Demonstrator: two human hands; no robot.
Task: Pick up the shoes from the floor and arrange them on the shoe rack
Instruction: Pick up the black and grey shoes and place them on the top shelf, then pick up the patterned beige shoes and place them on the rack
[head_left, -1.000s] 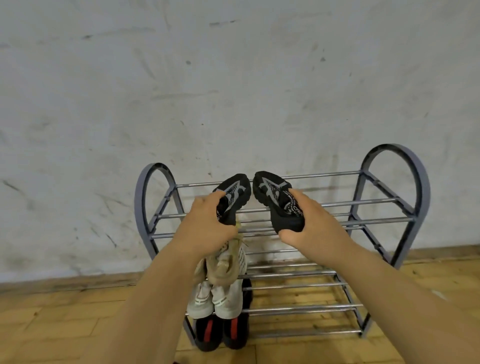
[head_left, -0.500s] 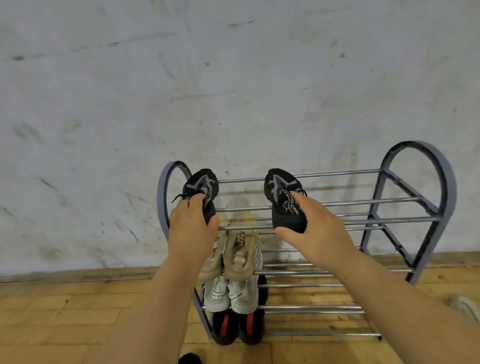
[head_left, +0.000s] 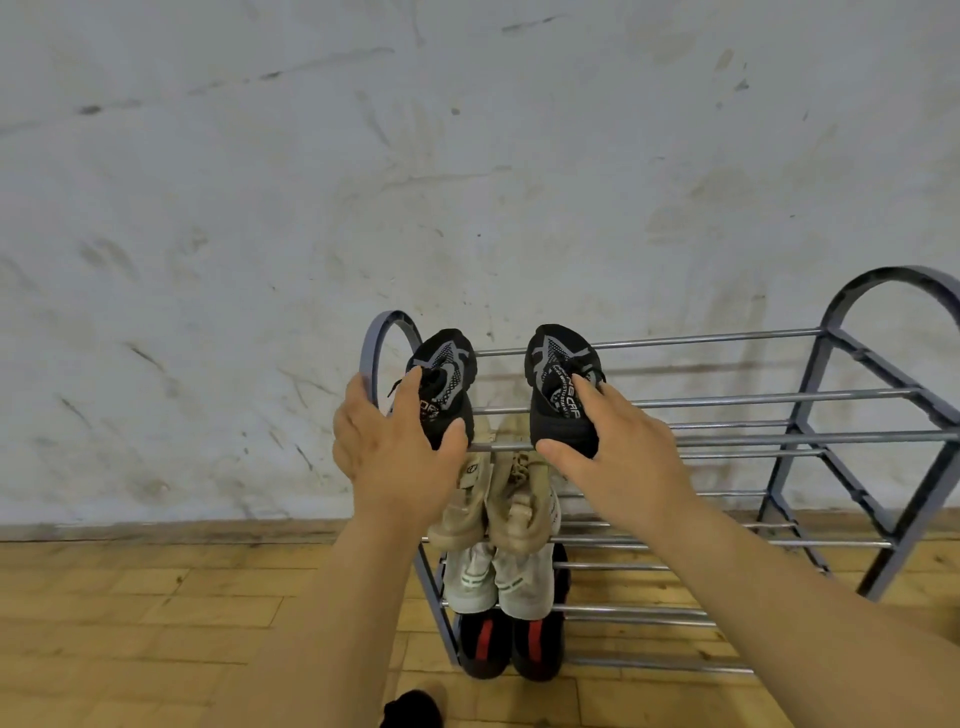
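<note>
A grey metal shoe rack (head_left: 727, 340) stands against the wall. Two black knit shoes lie on its top tier, toes toward the wall. The left black shoe (head_left: 445, 371) is at the rack's left end, and my left hand (head_left: 392, 457) grips its heel, thumb on the right side and fingers spread over the top. A gap to the right lies the right black shoe (head_left: 556, 382). My right hand (head_left: 618, 457) holds it, index finger on the upper and thumb at the heel.
Below at the left end sit a beige pair (head_left: 514, 499), a white pair (head_left: 496, 582) and a black pair with red stripes (head_left: 509, 644). The rack's right part holds nothing. A dark shape (head_left: 413, 709) is on the wooden floor near me.
The two black shoes were held close together above the rack's middle. My left hand carried its shoe to the left end, and both shoes now lie on the top bars, apart.
</note>
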